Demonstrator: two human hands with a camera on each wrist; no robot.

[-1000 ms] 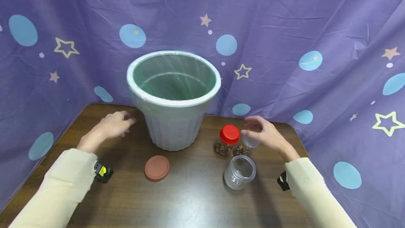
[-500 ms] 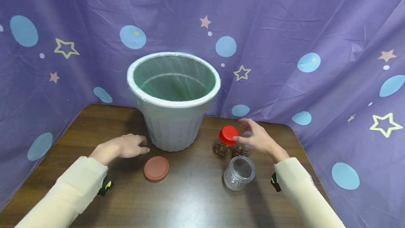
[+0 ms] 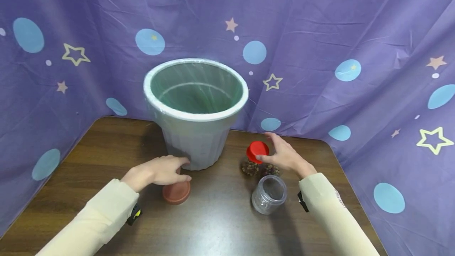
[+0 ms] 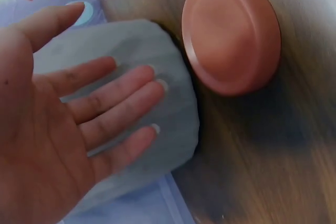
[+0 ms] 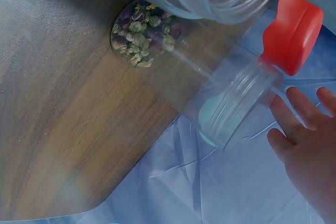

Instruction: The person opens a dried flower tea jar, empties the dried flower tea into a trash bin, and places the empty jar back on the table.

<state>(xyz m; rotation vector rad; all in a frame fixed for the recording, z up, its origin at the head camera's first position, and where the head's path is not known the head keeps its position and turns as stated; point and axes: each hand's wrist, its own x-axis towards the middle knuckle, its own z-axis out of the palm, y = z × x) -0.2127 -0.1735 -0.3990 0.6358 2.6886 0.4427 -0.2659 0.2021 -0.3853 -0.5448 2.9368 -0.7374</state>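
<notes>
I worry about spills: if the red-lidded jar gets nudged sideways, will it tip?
Probably fairly easily. The red-lidded jar stands tall and narrow, with dried buds only at its bottom, so it seems light. Its clear, smooth-looking wall might also slip under the right hand.

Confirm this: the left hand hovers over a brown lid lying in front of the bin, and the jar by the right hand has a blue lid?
Not quite. The jar's lid is red, as the head view shows. The rest holds: left hand, brown lid, bin, right hand.
</notes>
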